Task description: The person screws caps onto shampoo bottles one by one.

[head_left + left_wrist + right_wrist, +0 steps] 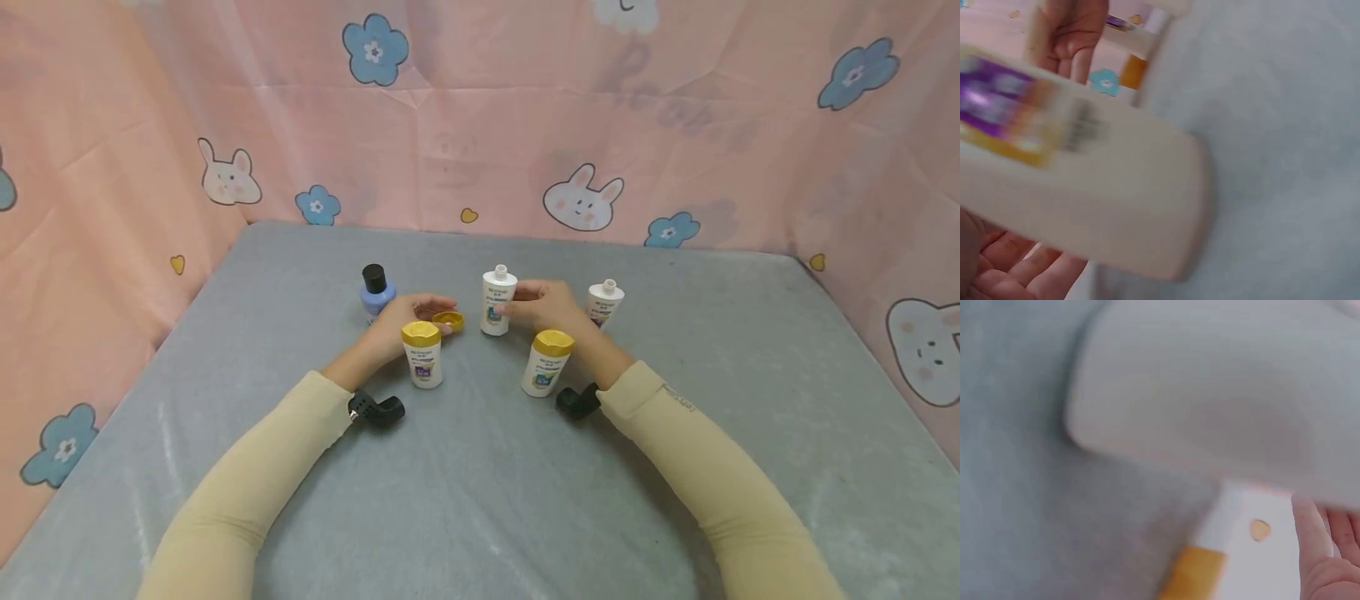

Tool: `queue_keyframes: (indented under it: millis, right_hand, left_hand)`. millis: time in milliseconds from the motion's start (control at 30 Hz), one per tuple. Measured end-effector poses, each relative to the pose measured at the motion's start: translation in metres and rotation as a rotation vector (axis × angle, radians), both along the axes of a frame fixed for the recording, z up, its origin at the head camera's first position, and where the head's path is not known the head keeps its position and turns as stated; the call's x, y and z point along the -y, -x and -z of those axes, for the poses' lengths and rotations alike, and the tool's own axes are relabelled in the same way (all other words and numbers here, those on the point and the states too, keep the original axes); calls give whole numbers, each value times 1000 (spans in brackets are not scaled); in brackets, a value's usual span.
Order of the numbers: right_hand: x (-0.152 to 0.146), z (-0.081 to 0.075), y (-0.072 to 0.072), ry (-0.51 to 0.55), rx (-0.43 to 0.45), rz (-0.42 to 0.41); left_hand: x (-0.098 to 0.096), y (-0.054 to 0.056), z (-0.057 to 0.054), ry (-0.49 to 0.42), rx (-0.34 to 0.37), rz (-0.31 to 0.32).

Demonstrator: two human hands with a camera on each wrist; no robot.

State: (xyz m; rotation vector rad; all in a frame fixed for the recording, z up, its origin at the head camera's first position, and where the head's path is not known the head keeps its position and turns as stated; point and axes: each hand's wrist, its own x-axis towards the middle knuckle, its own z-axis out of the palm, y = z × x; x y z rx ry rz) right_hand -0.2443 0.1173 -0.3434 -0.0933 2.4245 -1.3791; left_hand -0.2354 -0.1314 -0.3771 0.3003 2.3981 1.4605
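My right hand grips a white bottle with a bare neck, upright near the table's middle, thumb across its label. In my left hand a gold cap is pinched between thumb and fingers, to the left of that bottle. A gold-capped white bottle stands just in front of my left hand; its body covers much of the left wrist view. Another gold-capped white bottle is in front of my right hand, leaning slightly in view.
Behind my left hand stands a blue bottle with a black cap. An uncapped white bottle is beyond my right forearm, partly hidden by it. The grey cloth-covered table meets a pink patterned curtain at the back and sides.
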Motion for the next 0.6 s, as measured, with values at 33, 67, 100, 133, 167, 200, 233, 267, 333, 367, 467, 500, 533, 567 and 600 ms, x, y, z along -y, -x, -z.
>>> queue_keyframes:
  millis: [33, 67, 100, 133, 167, 200, 233, 267, 333, 367, 467, 500, 533, 567, 600]
  right_hand:
    - [-2, -2, 0, 6, -1, 6]
    - [-5, -5, -1, 20, -4, 14]
    - [-7, -9, -2, 42, -10, 14]
    - [-10, -13, -4, 64, -21, 10]
    - [-12, -17, -5, 88, -32, 8]
    - [-15, -21, -6, 115, -42, 5]
    - [-17, -26, -8, 136, -53, -1]
    - [-19, -30, -10, 150, -65, -5]
    - [-24, -38, -14, 164, -93, -9]
    - [-27, -43, -16, 170, -109, -3]
    - [-34, -56, -24, 202, -170, 6]
    - [-37, -59, -27, 215, -193, 16]
    - [-39, -64, -30, 234, -215, 26]
    - [-42, -68, -34, 250, -235, 38]
    - [-44, -71, -38, 269, -251, 47]
  left_hand:
    - [1, -1, -4, -6, 8, -18]
    - [2, -2, -9, -10, 11, -32]
    - [3, -3, -14, -13, 11, -41]
    - [4, -4, -19, -15, 6, -42]
    - [5, -5, -24, -17, -3, -40]
    - [6, -6, -29, -18, -15, -40]
    - [8, -7, -33, -24, -28, -37]
    - [9, -8, -38, -31, -44, -33]
    - [11, -10, -46, -47, -65, -43]
    - [11, -11, -49, -54, -75, -55]
    - [11, -17, -62, -102, -76, -99]
    - [11, -19, -66, -115, -73, -114]
    - [10, -21, -70, -127, -75, -123]
    - [10, -24, -74, -141, -74, -130]
    - [9, -26, -77, -157, -74, -133]
